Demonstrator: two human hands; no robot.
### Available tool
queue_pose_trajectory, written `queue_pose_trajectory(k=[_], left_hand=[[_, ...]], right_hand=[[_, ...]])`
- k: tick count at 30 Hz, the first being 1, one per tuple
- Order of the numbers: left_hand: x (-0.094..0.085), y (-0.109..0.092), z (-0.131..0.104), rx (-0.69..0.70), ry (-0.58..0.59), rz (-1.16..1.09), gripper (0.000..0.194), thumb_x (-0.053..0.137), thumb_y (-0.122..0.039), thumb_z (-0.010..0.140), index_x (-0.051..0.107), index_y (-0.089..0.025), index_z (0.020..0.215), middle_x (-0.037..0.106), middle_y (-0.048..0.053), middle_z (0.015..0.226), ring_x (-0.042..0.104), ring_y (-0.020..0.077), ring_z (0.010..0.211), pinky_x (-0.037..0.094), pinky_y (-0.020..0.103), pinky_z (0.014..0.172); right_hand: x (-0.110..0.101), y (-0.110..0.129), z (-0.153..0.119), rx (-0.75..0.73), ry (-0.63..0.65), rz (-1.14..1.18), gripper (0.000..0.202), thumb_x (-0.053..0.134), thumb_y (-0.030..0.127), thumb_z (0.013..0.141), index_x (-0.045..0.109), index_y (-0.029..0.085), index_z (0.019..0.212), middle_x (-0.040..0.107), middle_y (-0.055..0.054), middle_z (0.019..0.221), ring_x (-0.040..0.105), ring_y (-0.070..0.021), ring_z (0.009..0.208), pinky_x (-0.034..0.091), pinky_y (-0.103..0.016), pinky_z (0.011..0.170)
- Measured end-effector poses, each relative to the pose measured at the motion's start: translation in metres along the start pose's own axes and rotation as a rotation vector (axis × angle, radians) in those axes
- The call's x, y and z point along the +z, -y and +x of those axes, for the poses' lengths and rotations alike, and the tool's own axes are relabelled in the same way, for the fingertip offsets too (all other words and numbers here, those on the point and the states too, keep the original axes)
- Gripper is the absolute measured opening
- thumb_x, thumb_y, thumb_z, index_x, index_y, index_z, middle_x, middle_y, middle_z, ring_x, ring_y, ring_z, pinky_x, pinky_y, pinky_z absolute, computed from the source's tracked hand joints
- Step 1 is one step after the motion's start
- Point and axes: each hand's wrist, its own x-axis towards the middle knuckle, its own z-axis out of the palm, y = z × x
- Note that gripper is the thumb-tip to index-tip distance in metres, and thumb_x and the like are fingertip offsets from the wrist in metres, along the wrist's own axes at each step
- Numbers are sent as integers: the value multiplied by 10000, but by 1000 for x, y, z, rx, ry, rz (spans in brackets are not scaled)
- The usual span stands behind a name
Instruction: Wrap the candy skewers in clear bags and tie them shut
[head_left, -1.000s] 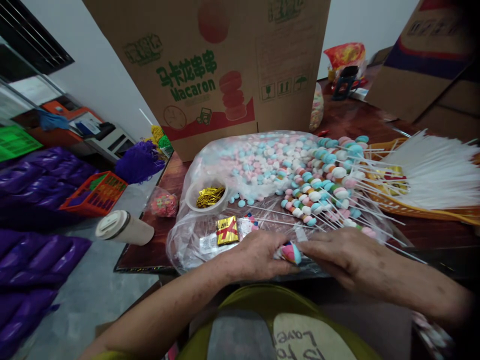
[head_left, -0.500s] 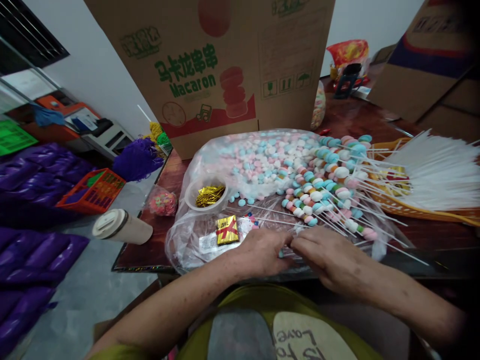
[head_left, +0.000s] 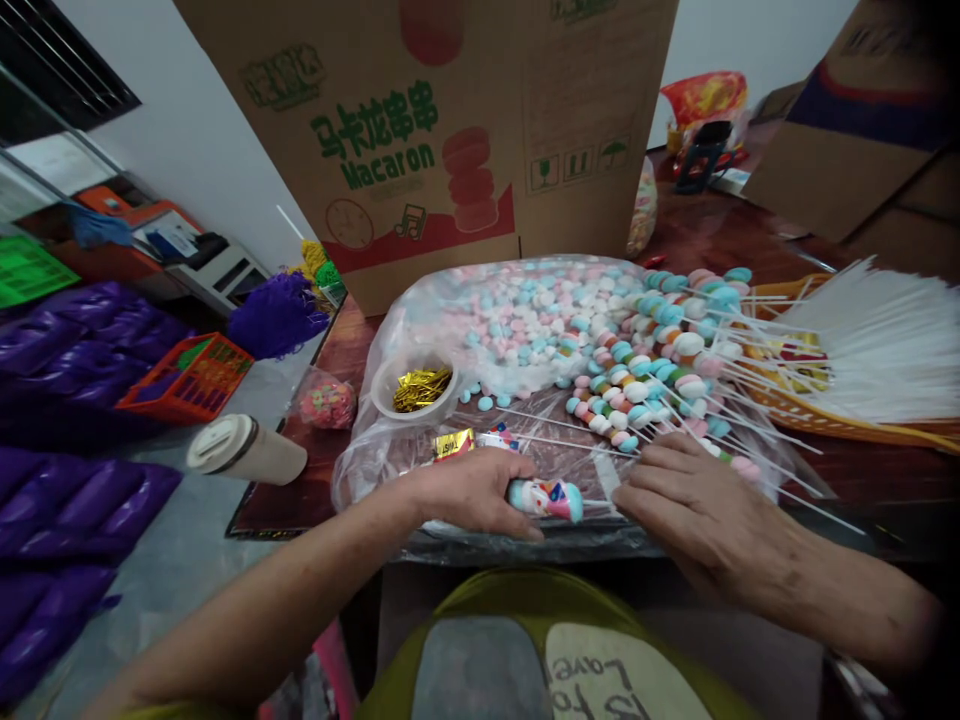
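A candy skewer (head_left: 546, 499) with blue, white and pink pieces in a printed clear wrapper lies level between my hands. My left hand (head_left: 480, 488) is closed around its left end, thumb below and fingers above. My right hand (head_left: 675, 500) is closed at the white stick on the other side; its fingertips are partly hidden. Just beyond my left hand lies a stack of gold twist ties (head_left: 454, 443), partly covered by the hand. Past my right hand several finished marshmallow skewers (head_left: 637, 385) are piled with their sticks pointing right.
A clear bag of pastel marshmallows (head_left: 517, 320) spreads before a tall carton (head_left: 420, 190). A white bowl (head_left: 382, 385) holds gold ties. An orange basket (head_left: 780, 405) carries white sticks (head_left: 885, 340). A lidded cup (head_left: 262, 455) stands at the table's left edge.
My hands have moved apart, the left one to the left and the right one to the right. The wrapped skewer, hidden before, now shows between them, and my left hand covers more of the tie stack.
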Motion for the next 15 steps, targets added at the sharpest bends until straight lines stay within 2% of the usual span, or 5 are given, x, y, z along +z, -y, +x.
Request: queue_pose_trajectory(k=[4, 7, 9, 12, 15], left_hand=[[6, -6, -6, -69, -440, 604, 147, 620, -289, 696, 602, -187, 801, 625, 10, 712, 576, 165, 643, 414, 237, 556], [11, 0, -12, -51, -649, 847, 120, 579, -267, 718, 593, -158, 765, 630, 57, 700, 587, 199, 668, 429, 282, 595], [15, 6, -14, 17, -708, 897, 157, 566, -313, 744, 589, -159, 723, 619, 52, 648, 582, 192, 623, 421, 282, 567], [17, 11, -17, 119, -741, 901, 350, 554, -505, 760, 592, -165, 688, 612, 35, 601, 569, 167, 559, 396, 261, 518], [18, 12, -17, 211, -767, 867, 508, 499, -660, 721, 625, -171, 780, 619, 16, 580, 575, 152, 539, 389, 249, 513]], right_hand=[[3, 5, -4, 80, -37, -18, 213, 381, 20, 750, 547, 152, 728, 545, -49, 617, 430, -167, 608, 298, -315, 610], [7, 8, -10, 133, -68, -8, 209, 386, 22, 768, 548, 154, 764, 568, -56, 651, 478, -171, 644, 324, -312, 620], [9, 8, -13, 139, -80, 10, 190, 395, 38, 789, 542, 157, 800, 583, -57, 682, 499, -172, 667, 337, -315, 631], [9, 9, -17, 133, -85, 44, 150, 412, 64, 812, 522, 161, 844, 584, -47, 689, 510, -167, 663, 345, -314, 633], [7, 8, -18, 138, -89, 56, 159, 409, 71, 822, 506, 159, 912, 578, -33, 678, 504, -153, 630, 348, -298, 619]])
